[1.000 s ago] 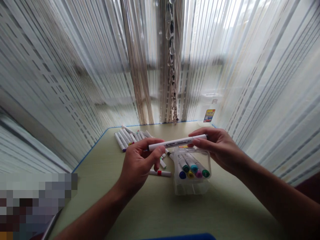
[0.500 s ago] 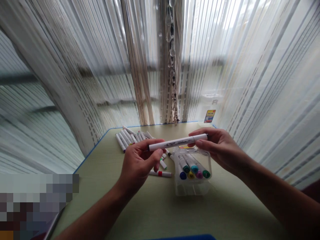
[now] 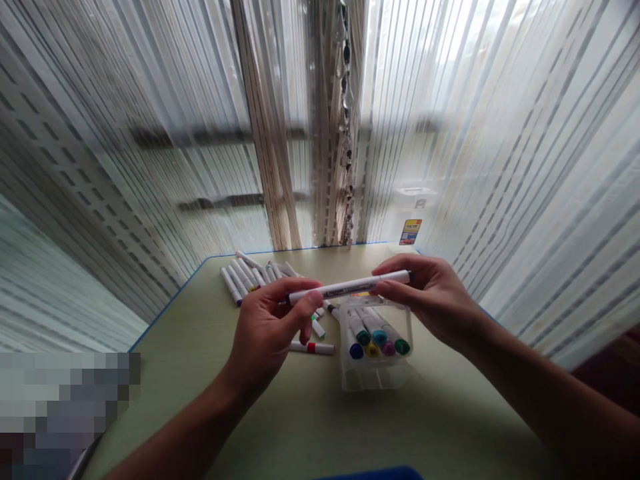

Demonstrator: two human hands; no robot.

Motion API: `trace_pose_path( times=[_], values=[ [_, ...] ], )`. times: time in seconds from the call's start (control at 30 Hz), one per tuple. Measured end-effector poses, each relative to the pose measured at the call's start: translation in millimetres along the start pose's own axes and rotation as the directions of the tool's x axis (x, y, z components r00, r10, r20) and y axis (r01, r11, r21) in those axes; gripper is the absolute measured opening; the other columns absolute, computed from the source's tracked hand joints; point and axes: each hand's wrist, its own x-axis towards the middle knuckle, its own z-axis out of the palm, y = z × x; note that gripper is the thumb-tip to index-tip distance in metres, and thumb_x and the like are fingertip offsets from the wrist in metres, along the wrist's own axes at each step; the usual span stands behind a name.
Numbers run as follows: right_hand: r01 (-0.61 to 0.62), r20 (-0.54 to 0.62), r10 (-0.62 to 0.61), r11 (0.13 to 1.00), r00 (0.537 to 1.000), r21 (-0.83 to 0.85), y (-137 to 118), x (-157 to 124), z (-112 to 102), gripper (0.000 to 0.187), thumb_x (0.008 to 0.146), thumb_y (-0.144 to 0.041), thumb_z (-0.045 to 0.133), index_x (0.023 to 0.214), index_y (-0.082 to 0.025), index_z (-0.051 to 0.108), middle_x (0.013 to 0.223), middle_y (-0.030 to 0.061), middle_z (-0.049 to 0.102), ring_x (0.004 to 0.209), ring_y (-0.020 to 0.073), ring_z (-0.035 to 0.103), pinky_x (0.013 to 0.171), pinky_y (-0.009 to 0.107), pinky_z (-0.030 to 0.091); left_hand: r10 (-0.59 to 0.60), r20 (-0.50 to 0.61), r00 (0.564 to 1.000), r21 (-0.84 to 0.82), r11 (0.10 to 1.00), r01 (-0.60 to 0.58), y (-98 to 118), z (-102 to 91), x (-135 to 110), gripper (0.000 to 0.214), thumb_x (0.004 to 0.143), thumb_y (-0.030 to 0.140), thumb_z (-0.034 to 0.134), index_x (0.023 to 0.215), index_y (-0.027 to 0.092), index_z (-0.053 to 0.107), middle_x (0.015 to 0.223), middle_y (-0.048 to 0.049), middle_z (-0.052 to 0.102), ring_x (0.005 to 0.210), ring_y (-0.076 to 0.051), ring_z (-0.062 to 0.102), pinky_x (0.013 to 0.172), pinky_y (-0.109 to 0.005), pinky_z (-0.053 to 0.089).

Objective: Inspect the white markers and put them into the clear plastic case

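A white marker (image 3: 345, 289) with dark ends and small print along its barrel is held level between both hands, above the table. My left hand (image 3: 273, 320) pinches its left end between thumb and fingers. At the opposite end, my right hand (image 3: 425, 290) is closed on the barrel. Below the marker stands a clear plastic case (image 3: 376, 377) holding several markers with blue, yellow, pink, teal and green ends. Just left of the case, a white marker with a red band (image 3: 311, 348) lies on the table, partly hidden by my left hand.
Several white markers (image 3: 245, 275) lie in a loose pile at the table's back left. A clear box with a yellow and blue label (image 3: 411, 231) stands at the back, by the string curtain (image 3: 200, 167). The pale green table (image 3: 280, 420) has a blue edge.
The whole view has shifted a little, so table and hands sit slightly further left. Both hands keep hold of the marker, and my left thumb lies further over its barrel.
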Motion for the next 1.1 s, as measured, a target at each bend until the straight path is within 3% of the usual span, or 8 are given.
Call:
trace_pose_path(
  times=[0.13, 0.4, 0.57, 0.67, 0.9, 1.1],
  values=[
    [0.004, -0.025, -0.004, 1.000, 1.000, -0.021, 0.3, -1.3, 0.3, 0.017, 0.071, -0.021, 0.086, 0.085, -0.020, 0.078, 0.072, 0.0020, 0.074, 0.062, 0.0101, 0.066, 0.055, 0.016, 0.051, -0.005, 0.012, 1.000, -0.002, 1.000, 0.005, 1.2, 0.7, -0.5, 0.016, 0.082, 0.025, 0.074, 0.093, 0.014, 0.073, 0.062, 0.0012, 0.064, 0.046, -0.006, 0.054, 0.044, -0.015, 0.045],
    [-0.032, -0.050, 0.031, 0.999, 0.998, -0.032, -3.8, -2.3, 2.1, 0.017, 0.073, -0.029, 0.084, 0.085, -0.019, 0.078, 0.071, 0.0044, 0.073, 0.061, 0.0135, 0.062, 0.053, 0.023, 0.045, -0.015, 0.017, 1.000, 0.005, 1.000, 0.015, 3.0, 1.6, -1.7, 0.018, 0.084, 0.027, 0.072, 0.095, 0.013, 0.073, 0.074, -0.0031, 0.070, 0.046, -0.006, 0.055, 0.044, -0.016, 0.046],
    [-0.031, -0.054, 0.028, 0.999, 0.998, -0.043, -3.3, -1.5, 0.8, 0.016, 0.079, -0.031, 0.079, 0.089, -0.019, 0.078, 0.069, 0.0047, 0.073, 0.046, 0.0071, 0.042, 0.040, 0.021, 0.026, -0.001, -0.006, 1.000, -0.049, 0.999, 0.001, 4.9, 2.2, -2.5, 0.018, 0.087, 0.026, 0.067, 0.097, 0.013, 0.074, 0.073, -0.0033, 0.070, 0.045, -0.006, 0.054, 0.042, -0.016, 0.044],
    [-0.020, -0.055, 0.019, 0.999, 0.998, -0.025, -3.1, -0.8, 0.1, 0.018, 0.082, -0.032, 0.075, 0.091, -0.018, 0.079, 0.071, 0.0067, 0.074, 0.044, 0.0061, 0.034, 0.040, 0.022, 0.022, -0.003, 0.040, 0.999, -0.095, 0.995, 0.007, 3.8, -0.2, -1.6, 0.021, 0.090, 0.026, 0.064, 0.103, 0.013, 0.074, 0.078, -0.0042, 0.071, 0.047, -0.006, 0.055, 0.044, -0.017, 0.045],
    [-0.062, -0.062, 0.063, 0.998, 0.996, 0.014, -4.2, -0.2, 0.0, 0.025, 0.084, -0.036, 0.069, 0.098, -0.017, 0.079, 0.080, 0.0112, 0.077, 0.045, 0.0082, 0.037, 0.040, 0.023, 0.025, -0.028, 0.048, 0.998, -0.217, 0.975, 0.037, 3.2, -2.4, 0.2, 0.023, 0.092, 0.027, 0.059, 0.104, 0.012, 0.073, 0.081, -0.0060, 0.072, 0.047, -0.009, 0.056, 0.045, -0.021, 0.045],
    [-0.059, -0.077, 0.057, 0.998, 0.995, -0.036, -2.8, -1.1, 0.3, 0.022, 0.078, -0.036, 0.078, 0.092, -0.019, 0.080, 0.073, 0.0077, 0.076, 0.046, 0.0089, 0.046, 0.040, 0.022, 0.032, -0.007, 0.014, 1.000, -0.068, 0.998, 0.008, 3.0, -1.7, 0.0, 0.018, 0.087, 0.027, 0.067, 0.098, 0.013, 0.072, 0.075, -0.0032, 0.071, 0.046, -0.007, 0.056, 0.044, -0.019, 0.045]
  ],
)
